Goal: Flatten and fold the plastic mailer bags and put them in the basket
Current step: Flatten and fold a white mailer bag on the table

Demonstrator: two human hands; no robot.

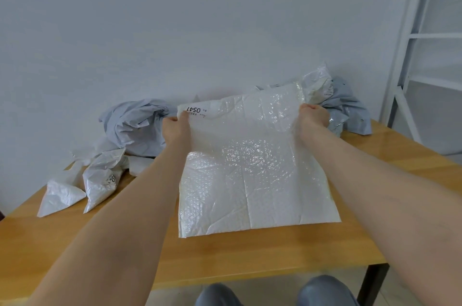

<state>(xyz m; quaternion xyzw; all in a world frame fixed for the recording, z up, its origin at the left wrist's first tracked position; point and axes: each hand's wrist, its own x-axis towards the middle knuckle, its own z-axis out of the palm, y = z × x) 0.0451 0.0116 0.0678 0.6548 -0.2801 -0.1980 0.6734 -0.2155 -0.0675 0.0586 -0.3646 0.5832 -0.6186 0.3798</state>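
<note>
I saw the left hand (175,128) and right hand (313,115) each pinching a far corner of the glossy white bubble-lined plastic mailer bag (250,175), which sloped down from them onto the yellow wooden table (250,255) (no basket in view). Drawing both corners evenly toward the near edge seemed best to me.

The white bubble mailer (250,168) bears a label (193,110) with the bold number "0541" just beside the left hand (175,128) fingertips; the smaller print next to it is too small to read. Well left of those fingers, a crumpled white bag (102,180) shows digits like "200", partly creased away.
</note>
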